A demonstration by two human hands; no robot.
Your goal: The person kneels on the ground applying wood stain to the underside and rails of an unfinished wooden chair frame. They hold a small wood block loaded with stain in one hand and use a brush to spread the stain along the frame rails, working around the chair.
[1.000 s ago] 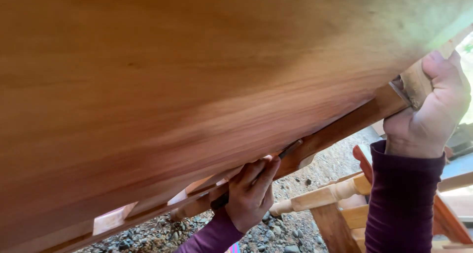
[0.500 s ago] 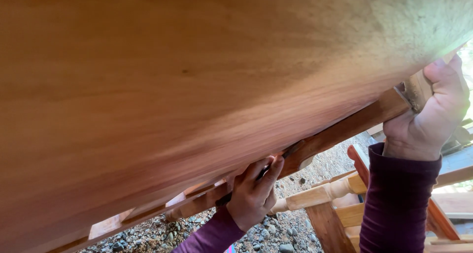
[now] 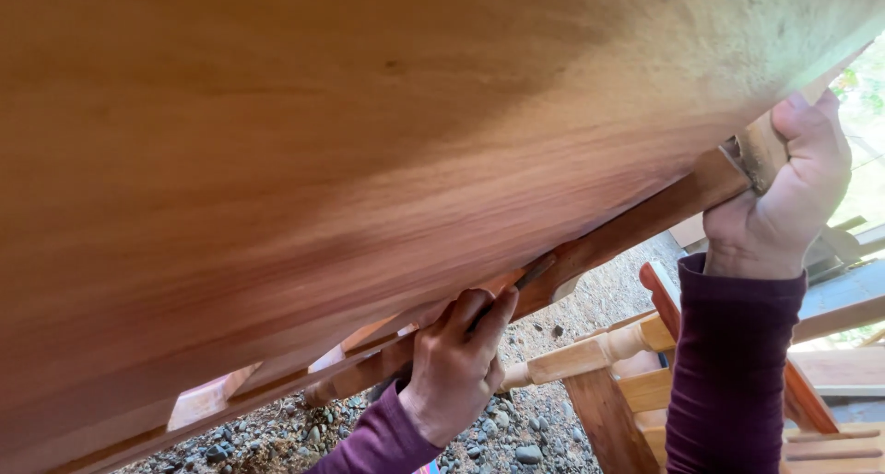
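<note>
A big reddish-brown wooden panel [image 3: 369, 142] fills most of the view, tilted close to the camera. A wooden rail [image 3: 636, 225] runs along its lower edge. My left hand [image 3: 456, 368] is under the rail, fingers closed on a thin dark tool [image 3: 525, 278] whose tip lies against the rail. My right hand [image 3: 784, 193] grips the panel's right corner, wrapped around a pale wooden corner piece [image 3: 758, 156]. Both sleeves are dark purple.
Gravel ground [image 3: 516, 437] shows below the panel. A wooden piece with a pale turned rod [image 3: 590, 354] and reddish boards stands at lower right. Grey planks [image 3: 839, 308] lie at the far right, with greenery behind.
Both hands keep their holds in nearly the same places. The view has shifted only slightly.
</note>
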